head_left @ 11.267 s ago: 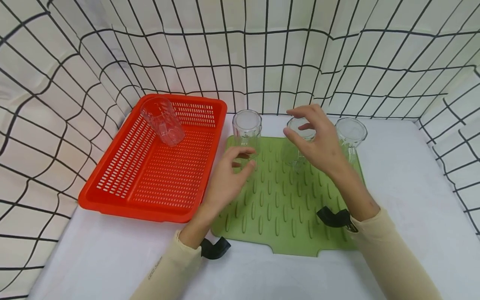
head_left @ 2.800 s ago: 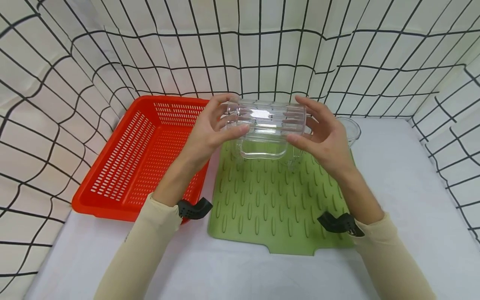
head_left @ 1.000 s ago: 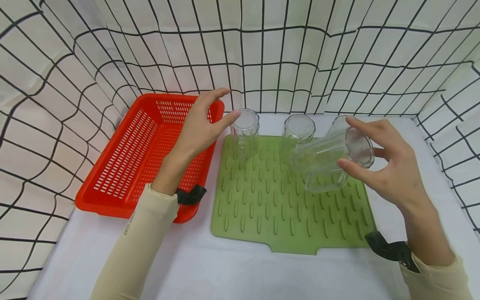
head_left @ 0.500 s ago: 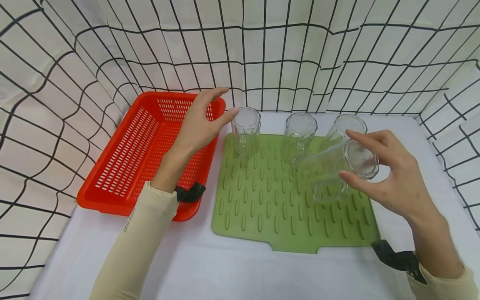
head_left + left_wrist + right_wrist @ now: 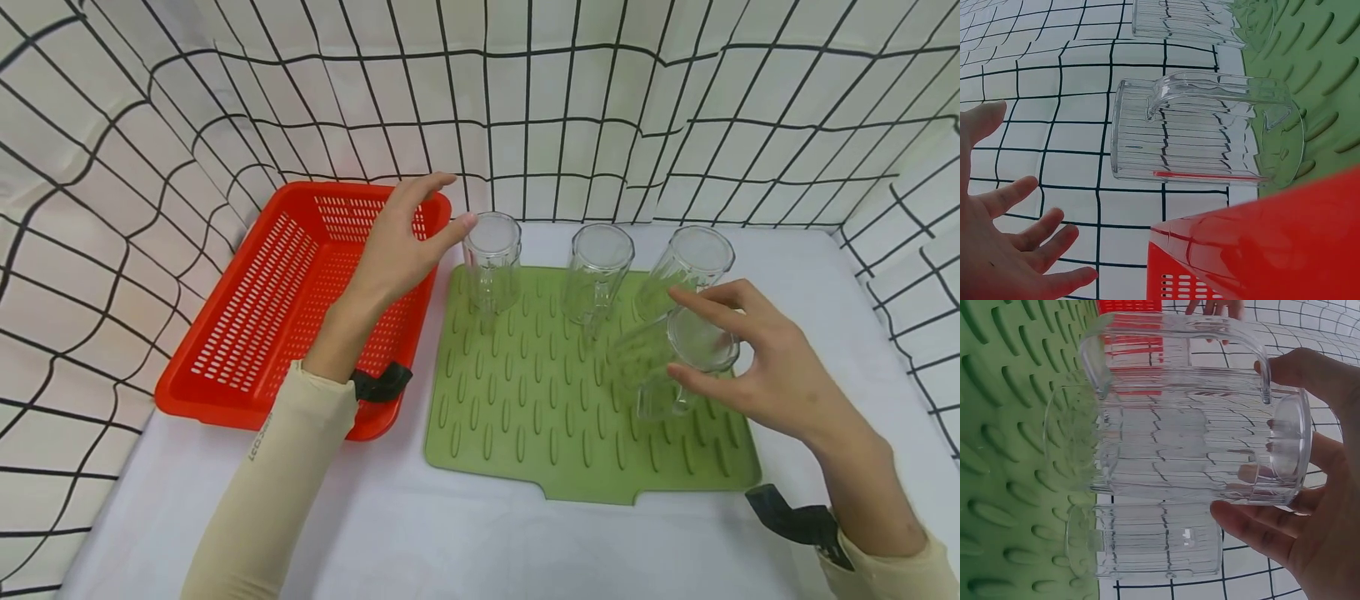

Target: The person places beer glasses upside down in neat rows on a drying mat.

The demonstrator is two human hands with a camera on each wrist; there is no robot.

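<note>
My right hand [image 5: 780,379] grips a clear glass mug [image 5: 703,342] around its base. This mug [image 5: 1179,434] is upside down, its rim right at the green ridged mat [image 5: 525,417] and its handle facing my body side. Behind it stands another inverted glass mug [image 5: 697,250], partly covered by my fingers. Two more inverted mugs, a middle one [image 5: 600,267] and a left one [image 5: 492,267], stand along the mat's back edge. My left hand [image 5: 401,246] hovers over the basket's right rim with fingers spread, holding nothing; its thumb overlaps the left mug in the head view.
A red perforated basket [image 5: 262,417] sits left of the mat, with nothing showing inside. White cloth [image 5: 480,550] covers the table in front. A white backdrop with a black grid [image 5: 555,100] closes off the back and sides.
A mug lay in the basket at first; later both hands held it sideways over the mat. Since then my left hand has let go, and my right has turned it more upright and lowered it.
</note>
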